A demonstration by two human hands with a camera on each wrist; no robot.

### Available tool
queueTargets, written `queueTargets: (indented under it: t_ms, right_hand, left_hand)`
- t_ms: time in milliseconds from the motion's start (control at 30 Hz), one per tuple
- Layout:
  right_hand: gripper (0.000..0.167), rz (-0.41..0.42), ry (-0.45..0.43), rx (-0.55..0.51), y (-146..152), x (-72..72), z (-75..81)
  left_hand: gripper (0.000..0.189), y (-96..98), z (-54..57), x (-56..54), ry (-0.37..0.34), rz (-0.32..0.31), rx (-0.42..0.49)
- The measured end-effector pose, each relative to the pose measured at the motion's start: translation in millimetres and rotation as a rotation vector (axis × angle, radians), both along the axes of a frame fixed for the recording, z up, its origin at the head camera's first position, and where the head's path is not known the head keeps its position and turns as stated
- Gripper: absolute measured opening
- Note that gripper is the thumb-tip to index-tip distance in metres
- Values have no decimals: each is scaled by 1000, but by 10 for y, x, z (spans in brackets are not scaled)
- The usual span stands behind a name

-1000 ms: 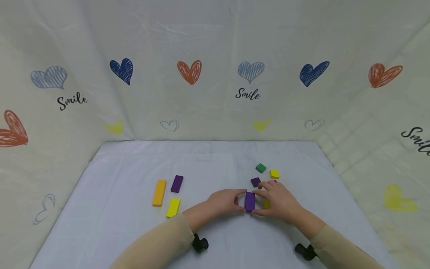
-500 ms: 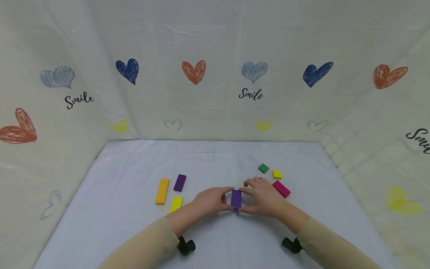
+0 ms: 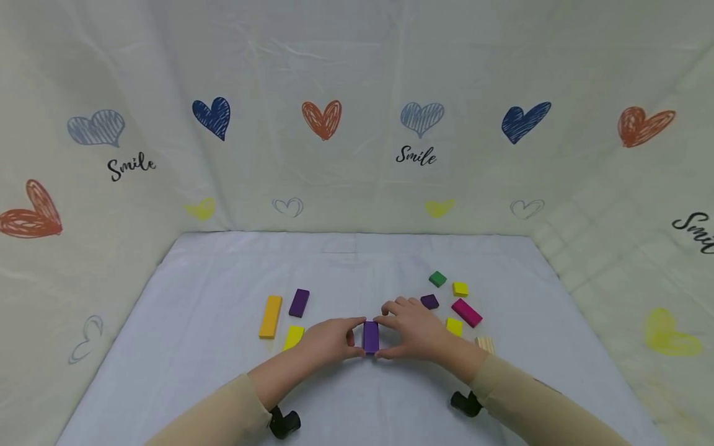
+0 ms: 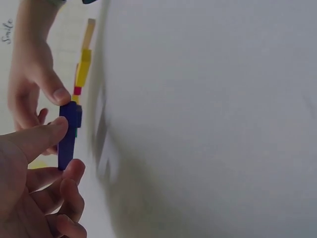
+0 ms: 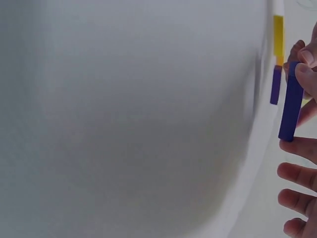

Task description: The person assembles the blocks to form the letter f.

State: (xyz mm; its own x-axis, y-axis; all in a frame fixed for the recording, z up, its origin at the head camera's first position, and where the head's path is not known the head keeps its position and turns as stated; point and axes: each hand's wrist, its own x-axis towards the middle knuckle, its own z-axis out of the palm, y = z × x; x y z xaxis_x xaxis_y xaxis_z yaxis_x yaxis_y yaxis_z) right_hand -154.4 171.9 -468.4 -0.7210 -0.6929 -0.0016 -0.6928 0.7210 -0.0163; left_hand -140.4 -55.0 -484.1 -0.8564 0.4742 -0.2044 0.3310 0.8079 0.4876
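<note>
A purple block (image 3: 370, 337) is held up between both hands, its long side running away from the person. My left hand (image 3: 326, 341) pinches it from the left with thumb and forefinger. From the other side my right hand (image 3: 413, 331) grips it the same way, its remaining fingers raised. The left wrist view shows the purple block (image 4: 65, 148) off the cloth, with the thumbs of both hands near its upper end. In the right wrist view a forefinger touches the lower end of the purple block (image 5: 291, 109).
Left of the hands lie an orange block (image 3: 270, 317), a purple block (image 3: 299, 303) and a yellow block (image 3: 293, 337). To the right are green (image 3: 437, 279), yellow (image 3: 460, 289), dark purple (image 3: 429, 301) and magenta (image 3: 467, 313) blocks, another yellow block (image 3: 454, 326) and a plain wooden piece (image 3: 485, 344).
Both hands have moved left together with the purple block between them. Blocks on the right that the right hand and arm covered now show, among them the wooden piece.
</note>
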Motion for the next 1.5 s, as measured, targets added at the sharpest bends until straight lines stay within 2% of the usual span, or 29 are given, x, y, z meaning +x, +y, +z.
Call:
queueTargets:
  t_ms: [167,400,700,800,1033,1167,1267,1500]
  right_hand:
    - [67,26,-17,31,-72,8,-76]
    - [69,15,-56,52,-133,36,-147]
    - [75,-2,-78,53,-142,59,-173]
    - [76,-29,-131,13,-114,66,-181]
    - [65,-205,-393,-178,-61,100,-157]
    - [62,-265,-506,-268,-85,109,-173]
    - [64,-283,-530,-289,-102,121,-195]
    - [71,-275,-506,-267,-121,147,-218]
  left_hand:
    - [65,-48,-26,62,-13,9,-7]
    - [63,-64,-39,135,-33,34,-9]
    - [62,-96,-42,163,-16,31,-5]
    - [63,-100,-46,165,-21,35,-8]
    - [67,-107,-83,166,-65,48,23]
    - [66,-113,-101,162,-61,42,33]
    - [64,-107,-108,160,-56,35,39]
    - [63,-105,-126,178,-40,35,48]
